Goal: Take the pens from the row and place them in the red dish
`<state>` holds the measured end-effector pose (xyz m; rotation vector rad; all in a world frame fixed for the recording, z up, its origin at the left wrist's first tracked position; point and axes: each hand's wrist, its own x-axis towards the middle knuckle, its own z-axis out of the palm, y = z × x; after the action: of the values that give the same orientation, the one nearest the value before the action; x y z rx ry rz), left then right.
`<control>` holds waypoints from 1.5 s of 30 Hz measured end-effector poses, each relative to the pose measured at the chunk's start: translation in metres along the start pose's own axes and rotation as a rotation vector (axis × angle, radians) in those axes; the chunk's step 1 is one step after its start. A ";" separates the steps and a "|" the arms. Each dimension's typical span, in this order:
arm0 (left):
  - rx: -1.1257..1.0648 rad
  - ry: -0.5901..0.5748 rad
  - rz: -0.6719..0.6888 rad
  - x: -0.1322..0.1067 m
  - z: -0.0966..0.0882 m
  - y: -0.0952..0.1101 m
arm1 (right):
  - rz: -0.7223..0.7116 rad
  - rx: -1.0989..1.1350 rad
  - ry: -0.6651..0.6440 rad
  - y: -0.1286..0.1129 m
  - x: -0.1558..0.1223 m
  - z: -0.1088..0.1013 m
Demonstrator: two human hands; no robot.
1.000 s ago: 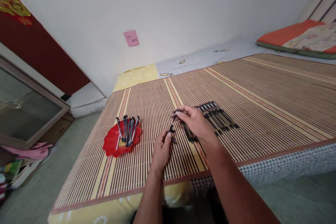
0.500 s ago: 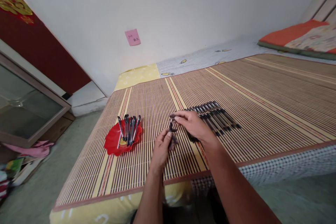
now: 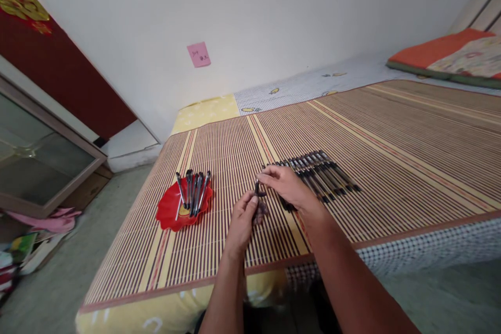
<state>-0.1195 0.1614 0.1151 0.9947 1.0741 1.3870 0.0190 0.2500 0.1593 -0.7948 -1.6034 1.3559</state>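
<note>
My left hand [image 3: 243,219] is closed around a dark pen [image 3: 257,193], held upright just above the striped bamboo mat [image 3: 391,146]. My right hand [image 3: 287,187] pinches the top end of that same pen with its fingertips. Right behind my right hand lies a row of several dark pens [image 3: 321,169], side by side on the mat. A red flower-shaped dish [image 3: 170,211] to the left of my hands holds several more pens [image 3: 193,190].
The mat covers a bed with a yellow sheet [image 3: 203,112] and a checked sheet. An orange cushion [image 3: 442,57] lies at the far right. A pink note [image 3: 199,55] sticks on the white wall. A glass-fronted cabinet [image 3: 35,162] and clutter stand on the floor at left.
My right hand came down from above the pen to its top end, and both hands drew closer together. The pen now stands more upright in my left hand.
</note>
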 end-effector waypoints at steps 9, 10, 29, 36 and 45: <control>0.005 0.022 -0.004 0.000 -0.001 -0.001 | -0.001 0.038 0.007 0.001 0.001 0.000; 0.008 0.018 0.001 0.000 0.000 -0.001 | -0.002 0.035 -0.004 0.001 0.001 0.000; 0.041 0.005 0.001 -0.001 0.003 0.004 | -0.013 0.011 0.014 0.005 0.001 0.001; 0.029 0.006 0.003 0.000 0.002 0.002 | -0.027 0.003 0.025 0.003 0.002 0.000; 0.047 -0.015 0.014 0.000 0.002 0.002 | -0.005 0.012 0.056 0.006 0.002 0.001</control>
<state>-0.1180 0.1617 0.1179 1.0468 1.0953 1.3688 0.0170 0.2528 0.1540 -0.8148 -1.5518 1.3274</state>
